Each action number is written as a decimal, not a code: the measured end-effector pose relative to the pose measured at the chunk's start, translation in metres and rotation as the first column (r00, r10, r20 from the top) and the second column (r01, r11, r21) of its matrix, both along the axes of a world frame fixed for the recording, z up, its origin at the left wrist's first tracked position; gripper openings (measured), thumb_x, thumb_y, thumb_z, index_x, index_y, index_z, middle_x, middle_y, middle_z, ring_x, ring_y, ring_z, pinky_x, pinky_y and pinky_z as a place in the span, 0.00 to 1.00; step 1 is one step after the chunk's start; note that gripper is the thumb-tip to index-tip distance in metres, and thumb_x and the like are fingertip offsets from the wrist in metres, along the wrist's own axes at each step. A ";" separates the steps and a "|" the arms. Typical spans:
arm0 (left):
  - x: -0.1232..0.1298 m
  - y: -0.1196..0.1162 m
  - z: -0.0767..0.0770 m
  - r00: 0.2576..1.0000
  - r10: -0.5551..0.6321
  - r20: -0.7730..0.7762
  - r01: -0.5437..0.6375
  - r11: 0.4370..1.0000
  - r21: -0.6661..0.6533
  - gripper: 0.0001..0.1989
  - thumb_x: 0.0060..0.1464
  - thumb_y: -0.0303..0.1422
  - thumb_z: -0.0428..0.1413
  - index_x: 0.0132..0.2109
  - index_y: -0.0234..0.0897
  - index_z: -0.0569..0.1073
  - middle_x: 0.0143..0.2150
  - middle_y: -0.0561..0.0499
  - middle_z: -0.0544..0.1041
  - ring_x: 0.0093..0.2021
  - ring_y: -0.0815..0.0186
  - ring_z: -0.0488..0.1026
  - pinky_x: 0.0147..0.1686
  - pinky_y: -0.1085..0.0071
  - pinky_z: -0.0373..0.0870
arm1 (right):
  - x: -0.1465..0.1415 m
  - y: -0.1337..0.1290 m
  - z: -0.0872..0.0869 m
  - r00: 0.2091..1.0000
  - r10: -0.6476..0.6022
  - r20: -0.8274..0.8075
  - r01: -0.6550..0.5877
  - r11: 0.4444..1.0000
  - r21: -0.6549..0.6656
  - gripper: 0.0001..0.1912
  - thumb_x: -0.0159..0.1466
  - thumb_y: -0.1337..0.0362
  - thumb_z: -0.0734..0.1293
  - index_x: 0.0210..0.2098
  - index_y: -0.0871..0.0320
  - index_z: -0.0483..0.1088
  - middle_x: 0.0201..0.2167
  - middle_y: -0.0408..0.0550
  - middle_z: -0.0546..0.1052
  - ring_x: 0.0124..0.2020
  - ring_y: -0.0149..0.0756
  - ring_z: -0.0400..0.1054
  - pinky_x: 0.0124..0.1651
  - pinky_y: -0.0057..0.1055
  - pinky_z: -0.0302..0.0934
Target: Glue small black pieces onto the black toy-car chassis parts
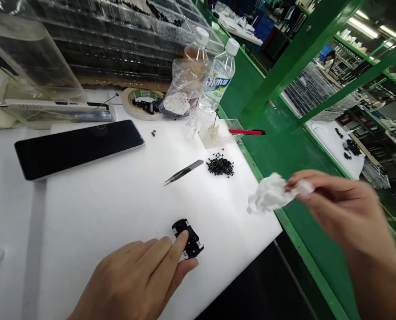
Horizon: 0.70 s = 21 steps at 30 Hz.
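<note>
My left hand (141, 271) is at the front of the white foam board, its index fingertip on top of a small black plastic part (191, 243) with shiny metal bits at its edges. The thumb lies along the part's near side, and the other fingers are curled. Past the board's right edge, my right hand (341, 209) pinches a crumpled white tissue (269, 193) between thumb and fingers, slightly blurred. Steel tweezers (184, 172) lie on the board beyond the black part. Beside their broad end sits a pile of tiny black pieces (220, 166).
A dark-screened phone (79, 149) rests at the back left. Along the back stand a tape roll (143, 103), a plastic bottle (218, 78) and stacked clear trays (118, 44). A red pen (246, 132) juts over the right edge, near a green metal frame (278, 106).
</note>
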State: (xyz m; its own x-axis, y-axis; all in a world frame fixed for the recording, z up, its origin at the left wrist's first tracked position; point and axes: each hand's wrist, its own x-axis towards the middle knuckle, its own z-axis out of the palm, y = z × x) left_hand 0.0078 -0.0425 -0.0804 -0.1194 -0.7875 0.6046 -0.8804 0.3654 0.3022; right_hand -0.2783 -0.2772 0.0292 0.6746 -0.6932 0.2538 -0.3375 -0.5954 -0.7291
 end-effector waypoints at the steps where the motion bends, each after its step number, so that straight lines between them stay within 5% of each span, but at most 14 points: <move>1: 0.000 0.000 0.001 1.000 0.000 0.010 0.000 1.000 -0.008 0.11 0.75 0.27 0.58 0.57 0.23 0.79 0.34 0.51 0.78 0.26 0.68 0.73 0.24 0.64 0.64 | 0.005 -0.007 0.014 0.997 0.015 0.075 -0.014 1.000 -0.010 0.08 0.68 0.70 0.76 0.43 0.49 0.85 0.47 0.53 0.85 0.50 0.45 0.83 0.46 0.35 0.80; 3: 0.000 0.000 0.002 0.999 0.006 0.032 -0.005 1.000 -0.014 0.10 0.75 0.26 0.58 0.57 0.23 0.79 0.33 0.51 0.78 0.25 0.68 0.72 0.23 0.64 0.65 | 0.022 -0.023 0.038 0.990 0.015 0.138 0.006 0.988 -0.152 0.06 0.68 0.68 0.77 0.43 0.51 0.85 0.44 0.54 0.84 0.49 0.45 0.82 0.44 0.36 0.78; 6: -0.002 0.000 0.003 0.999 0.012 0.047 -0.013 1.000 0.006 0.11 0.76 0.27 0.57 0.57 0.23 0.79 0.32 0.53 0.76 0.24 0.69 0.72 0.22 0.65 0.65 | 0.064 -0.049 0.065 0.980 -0.047 0.191 0.120 0.911 -0.393 0.05 0.67 0.64 0.78 0.43 0.52 0.82 0.35 0.47 0.82 0.34 0.35 0.77 0.35 0.33 0.71; 9: -0.003 0.000 0.003 0.999 0.019 0.043 -0.020 1.000 0.020 0.11 0.76 0.27 0.55 0.57 0.24 0.78 0.33 0.52 0.78 0.25 0.68 0.73 0.22 0.65 0.67 | 0.116 -0.082 0.076 0.998 0.007 0.056 0.025 0.829 -0.559 0.04 0.70 0.66 0.74 0.44 0.55 0.77 0.40 0.47 0.82 0.38 0.30 0.77 0.38 0.28 0.71; 14: -0.003 0.000 0.006 0.998 0.026 0.057 -0.028 0.999 0.030 0.11 0.78 0.28 0.54 0.57 0.27 0.78 0.34 0.52 0.79 0.27 0.67 0.76 0.23 0.66 0.69 | 0.193 -0.130 0.060 0.963 -0.005 -0.269 -0.165 0.779 -0.605 0.10 0.65 0.77 0.69 0.43 0.63 0.80 0.39 0.50 0.83 0.42 0.41 0.79 0.52 0.40 0.73; 17: -0.003 0.001 0.006 0.998 0.027 0.062 -0.029 0.999 0.032 0.11 0.78 0.29 0.54 0.57 0.26 0.78 0.32 0.53 0.77 0.26 0.67 0.74 0.23 0.66 0.68 | 0.207 -0.136 0.043 0.938 0.008 -0.347 -0.228 0.768 -0.598 0.20 0.63 0.80 0.69 0.52 0.63 0.81 0.54 0.58 0.82 0.44 0.45 0.78 0.53 0.45 0.72; 19: -0.003 0.002 0.005 0.997 0.023 0.071 -0.026 0.999 0.035 0.11 0.77 0.30 0.55 0.57 0.25 0.78 0.32 0.53 0.76 0.26 0.67 0.73 0.22 0.65 0.67 | 0.203 -0.129 0.034 0.961 0.005 -0.276 -0.167 0.808 -0.565 0.20 0.65 0.77 0.68 0.54 0.61 0.80 0.54 0.58 0.81 0.43 0.43 0.76 0.50 0.43 0.70; 21: -0.002 0.004 0.003 0.997 0.022 0.074 -0.025 0.999 0.041 0.12 0.77 0.30 0.56 0.57 0.25 0.78 0.32 0.52 0.76 0.25 0.66 0.73 0.21 0.64 0.66 | 0.197 -0.120 0.024 0.971 0.040 -0.237 -0.143 0.890 -0.433 0.11 0.67 0.70 0.71 0.48 0.59 0.81 0.40 0.51 0.82 0.35 0.39 0.73 0.42 0.39 0.67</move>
State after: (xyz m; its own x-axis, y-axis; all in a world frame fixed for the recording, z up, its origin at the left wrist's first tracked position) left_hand 0.0054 -0.0390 -0.0774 -0.1429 -0.8152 0.5613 -0.9091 0.3323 0.2513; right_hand -0.0816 -0.3975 0.0535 0.8028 -0.4745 0.3611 -0.3836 -0.8746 -0.2965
